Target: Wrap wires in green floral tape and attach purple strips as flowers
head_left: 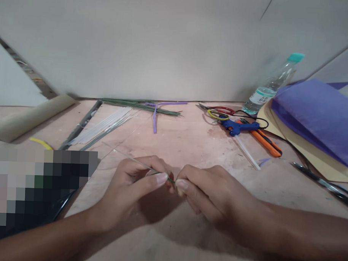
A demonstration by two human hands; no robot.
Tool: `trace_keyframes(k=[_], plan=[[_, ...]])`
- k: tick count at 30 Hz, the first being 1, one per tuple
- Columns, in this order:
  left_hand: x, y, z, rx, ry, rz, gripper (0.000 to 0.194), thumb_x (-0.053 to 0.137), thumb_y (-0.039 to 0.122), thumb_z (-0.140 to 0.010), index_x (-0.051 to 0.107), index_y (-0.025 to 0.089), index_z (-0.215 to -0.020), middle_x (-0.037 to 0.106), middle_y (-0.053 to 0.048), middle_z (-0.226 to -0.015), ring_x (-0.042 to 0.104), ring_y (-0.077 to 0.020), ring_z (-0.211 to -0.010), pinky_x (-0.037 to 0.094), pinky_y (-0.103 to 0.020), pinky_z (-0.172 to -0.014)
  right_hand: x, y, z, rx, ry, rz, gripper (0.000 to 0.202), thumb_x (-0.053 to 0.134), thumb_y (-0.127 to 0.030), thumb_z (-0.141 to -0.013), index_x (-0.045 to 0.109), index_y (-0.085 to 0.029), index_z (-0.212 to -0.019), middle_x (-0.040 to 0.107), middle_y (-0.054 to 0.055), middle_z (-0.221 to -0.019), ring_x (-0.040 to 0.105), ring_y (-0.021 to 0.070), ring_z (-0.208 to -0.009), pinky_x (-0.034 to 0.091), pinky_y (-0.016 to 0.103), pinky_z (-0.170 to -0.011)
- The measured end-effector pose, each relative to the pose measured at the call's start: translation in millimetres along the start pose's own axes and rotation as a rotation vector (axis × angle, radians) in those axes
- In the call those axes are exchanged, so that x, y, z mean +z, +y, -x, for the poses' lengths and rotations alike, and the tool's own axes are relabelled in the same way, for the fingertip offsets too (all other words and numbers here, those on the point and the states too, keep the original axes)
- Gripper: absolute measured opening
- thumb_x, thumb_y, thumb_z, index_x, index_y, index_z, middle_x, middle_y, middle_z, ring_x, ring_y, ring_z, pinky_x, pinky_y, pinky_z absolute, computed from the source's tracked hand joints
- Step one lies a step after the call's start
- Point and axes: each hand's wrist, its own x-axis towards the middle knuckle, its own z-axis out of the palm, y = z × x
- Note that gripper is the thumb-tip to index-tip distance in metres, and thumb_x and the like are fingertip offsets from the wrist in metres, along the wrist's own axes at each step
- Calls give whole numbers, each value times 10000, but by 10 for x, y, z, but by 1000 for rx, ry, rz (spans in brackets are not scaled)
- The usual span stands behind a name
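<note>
My left hand (140, 182) pinches a thin wire (133, 158) between thumb and fingers; the wire slants up to the left and looks green near the fingertips. Close beside it on the right, my right hand (206, 188) has its thumb and fingers pressed together on the wire's green end. Both hands are just above the wooden table (179, 146). Beyond them lie a bundle of green stems (135, 105) and a purple twisted strip (155, 120). White sticks (104, 124) rest to the left of the strip.
At the right are scissors (220, 112), a blue glue gun (237, 126), an orange cutter (266, 142), a water bottle (262, 97), purple sheets (320, 116) and a black pen (326, 183). A cardboard tube (34, 118) lies at the left, near a yellow strip (40, 142) and a blurred-out area.
</note>
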Motion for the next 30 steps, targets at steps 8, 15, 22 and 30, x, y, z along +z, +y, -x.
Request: trace_keyframes(k=[8,15,22,30], plan=[[-27,-48,50,-34,63,-290,181,707,296,-969,792,209,-835,717,-16,-798,672,-185,-811,511,-305,-785,40,90,19,-155,101,349,187,533,-312,-1087,629,-152,-1078,734,22,-816,672,183,-631,389,304,-596],[3,26,44,10,-42,-429,289,646,329,-981,725,180,-746,684,-29,-770,615,-184,-776,467,-317,-758,29,89,25,-153,3,231,91,526,-213,-1058,588,-203,-992,660,-30,-758,568,134,-601,353,269,-583],[3,76,39,61,-76,-465,272,637,308,-991,667,190,-747,639,5,-739,582,-154,-730,430,-291,-713,-49,25,17,-32,-41,-131,119,572,-159,-1018,568,-211,-912,530,-84,-699,467,83,-598,347,218,-601],[-24,52,46,79,-102,-396,259,626,294,-1020,672,195,-785,648,6,-789,587,-152,-782,444,-287,-770,-34,-22,-8,11,-70,-109,206,467,-181,-1056,527,-220,-863,533,-67,-694,496,98,-595,350,237,-594]])
